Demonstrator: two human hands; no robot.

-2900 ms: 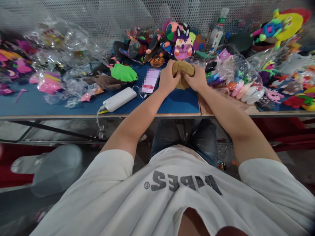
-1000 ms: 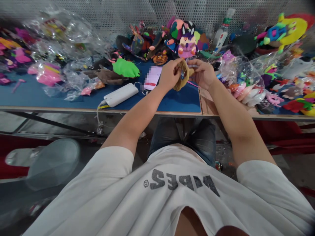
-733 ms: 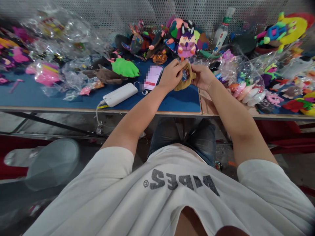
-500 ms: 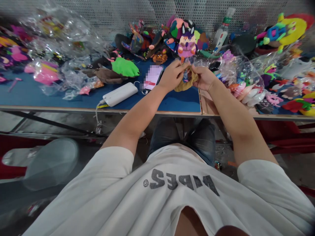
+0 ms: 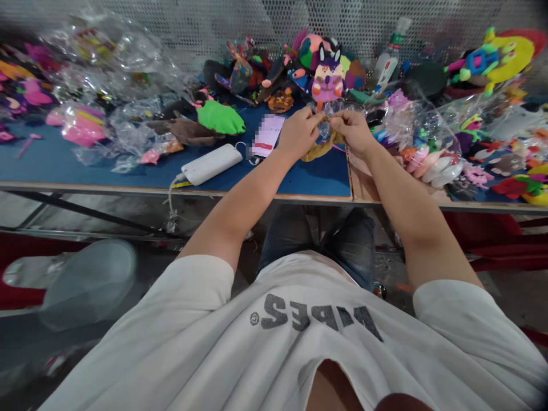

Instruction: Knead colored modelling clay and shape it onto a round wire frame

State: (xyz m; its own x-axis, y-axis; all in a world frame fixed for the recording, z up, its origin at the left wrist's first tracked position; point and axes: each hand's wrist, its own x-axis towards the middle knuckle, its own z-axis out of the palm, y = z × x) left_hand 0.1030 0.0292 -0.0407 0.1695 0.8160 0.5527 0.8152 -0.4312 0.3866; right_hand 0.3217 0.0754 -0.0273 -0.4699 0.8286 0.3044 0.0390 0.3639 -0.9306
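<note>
Between my two hands is a piece of mustard-brown modelling clay [image 5: 319,150], bent in a curve that hangs below the fingers. My left hand [image 5: 299,131] pinches its upper part from the left side. From the right, my right hand [image 5: 353,131] has fingers and thumb closed on the same clay, close to the left fingertips. Some clear plastic shows through the gap in the curve. Just beyond the hands stands a purple and orange clay figure [image 5: 329,77] with pointed dark ears. The fingers hide part of the clay.
Left of my hands lie a phone [image 5: 269,134], a white power bank [image 5: 212,164] with a cable, and a green clay piece [image 5: 220,117]. Bagged clay figures [image 5: 428,160] crowd the right. A bottle [image 5: 391,54] stands behind, before a perforated panel [image 5: 265,20].
My hands have drawn closer together at the top of the clay. The right fingers have moved slightly left and up, and the clay's curve looks thinner and more open.
</note>
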